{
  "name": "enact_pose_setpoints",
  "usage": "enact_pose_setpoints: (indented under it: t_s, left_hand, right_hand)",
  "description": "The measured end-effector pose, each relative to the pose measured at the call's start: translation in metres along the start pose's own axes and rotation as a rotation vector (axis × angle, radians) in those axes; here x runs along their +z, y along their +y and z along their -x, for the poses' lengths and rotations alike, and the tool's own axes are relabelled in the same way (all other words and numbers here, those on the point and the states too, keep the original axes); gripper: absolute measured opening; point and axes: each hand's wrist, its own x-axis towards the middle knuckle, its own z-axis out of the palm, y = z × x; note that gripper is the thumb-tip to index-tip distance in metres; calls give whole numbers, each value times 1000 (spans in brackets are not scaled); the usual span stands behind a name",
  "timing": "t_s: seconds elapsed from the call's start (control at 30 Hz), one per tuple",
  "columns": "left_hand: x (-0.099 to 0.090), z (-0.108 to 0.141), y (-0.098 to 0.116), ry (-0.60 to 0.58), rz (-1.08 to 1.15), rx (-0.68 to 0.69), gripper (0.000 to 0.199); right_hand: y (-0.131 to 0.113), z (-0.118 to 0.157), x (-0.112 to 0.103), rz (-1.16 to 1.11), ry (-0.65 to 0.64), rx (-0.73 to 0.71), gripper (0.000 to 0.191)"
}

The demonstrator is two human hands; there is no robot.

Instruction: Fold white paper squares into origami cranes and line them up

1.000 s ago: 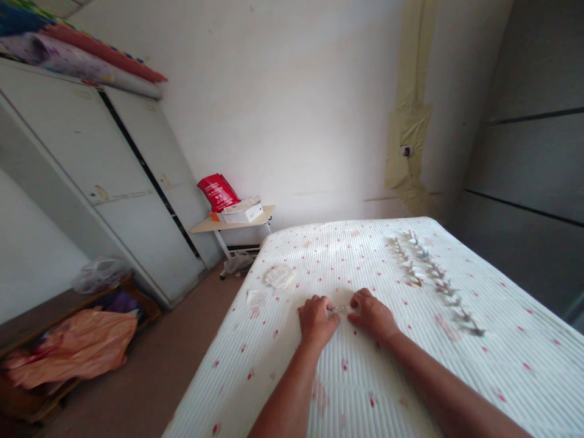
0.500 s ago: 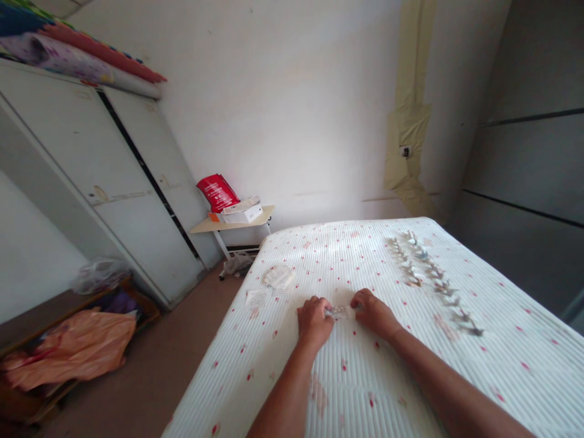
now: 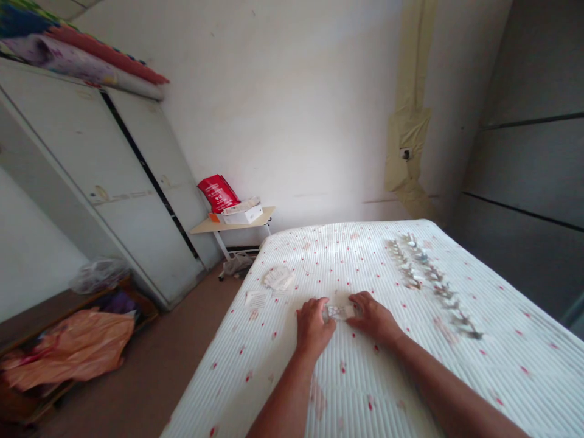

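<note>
A small whitish printed paper strip (image 3: 340,312) lies low over the patterned bedspread (image 3: 347,389). At its left end is my left hand (image 3: 314,322), fingers curled round that edge. My right hand (image 3: 371,316) grips the opposite end, thumb and fingers bent about it. To the right, several small folded paper pieces (image 3: 438,277) stand in two slanting rows. Left of my hands lie a stack of round pale papers (image 3: 278,278) and a small printed sheet (image 3: 256,300).
Beyond the bed's left far corner stands a small table (image 3: 237,222) with a red bag (image 3: 218,193) and a white box (image 3: 246,214). A cabinet (image 3: 114,170) stands at left, near an orange plastic bag (image 3: 73,347). Grey panels (image 3: 529,164) rise at right.
Both hands have shifted slightly around the strip, their fingers a little less bunched, and more of its printed face shows. The view has barely moved.
</note>
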Motion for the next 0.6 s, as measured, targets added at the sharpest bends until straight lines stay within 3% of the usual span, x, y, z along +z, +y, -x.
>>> enact_pose_setpoints:
  t_s: [0.23,0.6]
  left_hand:
    - [-3,0,2,-37,-53,6,34]
    - [-4,2,5,49,24,72,22]
  right_hand:
    - [-9,5,-2,61,7,-21,35]
    - [-9,10,4,62,89,-115,30]
